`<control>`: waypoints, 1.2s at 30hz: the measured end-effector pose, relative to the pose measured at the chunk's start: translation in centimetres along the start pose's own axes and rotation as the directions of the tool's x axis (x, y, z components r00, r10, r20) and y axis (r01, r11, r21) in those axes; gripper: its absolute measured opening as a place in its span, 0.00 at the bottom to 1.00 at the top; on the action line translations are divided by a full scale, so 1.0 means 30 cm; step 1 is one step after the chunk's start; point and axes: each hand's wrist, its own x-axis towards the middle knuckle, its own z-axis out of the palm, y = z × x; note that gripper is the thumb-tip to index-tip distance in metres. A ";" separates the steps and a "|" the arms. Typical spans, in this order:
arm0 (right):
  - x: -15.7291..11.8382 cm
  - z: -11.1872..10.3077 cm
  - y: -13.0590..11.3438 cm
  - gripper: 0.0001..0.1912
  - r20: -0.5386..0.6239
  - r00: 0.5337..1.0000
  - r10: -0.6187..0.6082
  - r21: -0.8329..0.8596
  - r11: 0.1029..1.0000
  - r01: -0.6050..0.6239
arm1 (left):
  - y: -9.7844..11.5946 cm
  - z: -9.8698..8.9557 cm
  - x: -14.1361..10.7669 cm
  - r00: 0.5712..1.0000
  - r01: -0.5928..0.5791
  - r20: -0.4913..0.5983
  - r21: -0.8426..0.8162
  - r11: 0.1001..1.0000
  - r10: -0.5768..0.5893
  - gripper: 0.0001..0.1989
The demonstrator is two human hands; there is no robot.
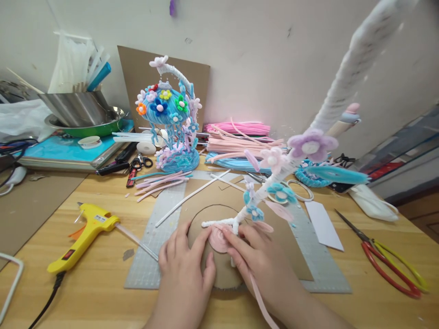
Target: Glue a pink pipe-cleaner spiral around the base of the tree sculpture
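A flat coil of pink pipe cleaner [219,239] lies on a round cardboard disc [224,273], beside the foot of a white wrapped stem [274,176]. My right hand [262,256] pinches the coil's right edge, and the loose pink tail [259,299] runs down beneath that hand. My left hand [187,260] rests over the disc's left side with fingers apart, its index fingertip touching the coil's left edge. Up the stem sit a purple fuzzy flower [310,147], a pale pink flower [273,160] and blue flowers [281,193]. My right hand hides part of the stem's foot.
A yellow hot glue gun [84,233] lies left, red-and-yellow-handled scissors [387,262] right. A grey cutting mat [146,269] is under the cardboard. Behind stand a finished blue flowered piece [168,109], pink pipe cleaner bundles [240,141] and a metal bowl [78,107].
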 end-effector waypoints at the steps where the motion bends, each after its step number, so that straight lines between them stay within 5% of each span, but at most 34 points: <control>1: -0.008 0.005 0.008 0.19 -0.002 1.000 -0.007 -0.011 1.000 0.007 | 0.000 -0.001 0.001 1.000 -0.001 0.002 0.002 1.000 0.001 0.22; 9: -0.021 0.013 0.037 0.21 -0.008 0.999 -0.042 -0.073 0.996 0.041 | 0.002 -0.002 0.004 1.000 0.006 -0.005 0.009 1.000 -0.006 0.22; 18: -0.001 0.036 0.038 0.20 -0.028 0.996 0.079 -0.136 0.987 -0.083 | -0.001 0.000 0.005 1.000 0.001 0.001 0.019 1.000 -0.001 0.22; 36: 0.007 0.024 0.069 0.15 -0.138 0.990 0.028 -0.101 0.994 -0.042 | -0.004 0.004 0.005 1.000 0.007 0.008 0.025 1.000 -0.007 0.22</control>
